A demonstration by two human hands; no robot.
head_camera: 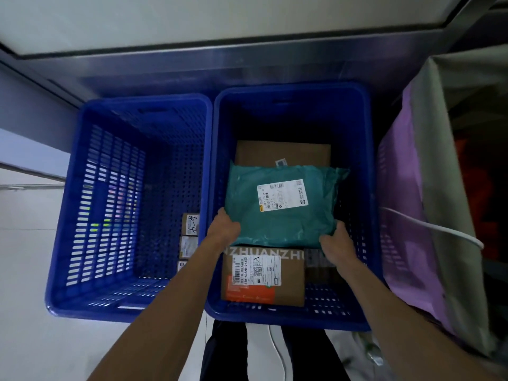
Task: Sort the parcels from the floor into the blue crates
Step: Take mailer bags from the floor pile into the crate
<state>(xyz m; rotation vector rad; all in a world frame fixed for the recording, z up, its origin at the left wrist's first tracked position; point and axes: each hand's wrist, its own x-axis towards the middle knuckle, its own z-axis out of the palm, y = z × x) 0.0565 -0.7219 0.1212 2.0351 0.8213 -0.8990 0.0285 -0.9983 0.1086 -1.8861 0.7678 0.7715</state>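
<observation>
A teal plastic mailer [283, 207] with a white label is inside the right blue crate [368, 188], over the parcels there. My left hand [224, 229] grips its near left corner and my right hand [336, 247] grips its near right corner. Beneath it lie a brown carton with a white label and orange patch [264, 279] at the front and another brown carton [283, 154] at the back. The left blue crate [71, 215] holds a few small brown boxes [189, 235] against its right wall.
Both crates stand side by side under a metal shelf edge [247, 50]. A purple and grey sack [412, 188] stands right of the crates, with a white cable [439, 229] across it. Pale floor [27, 270] lies to the left. My dark trousers [220, 353] show below.
</observation>
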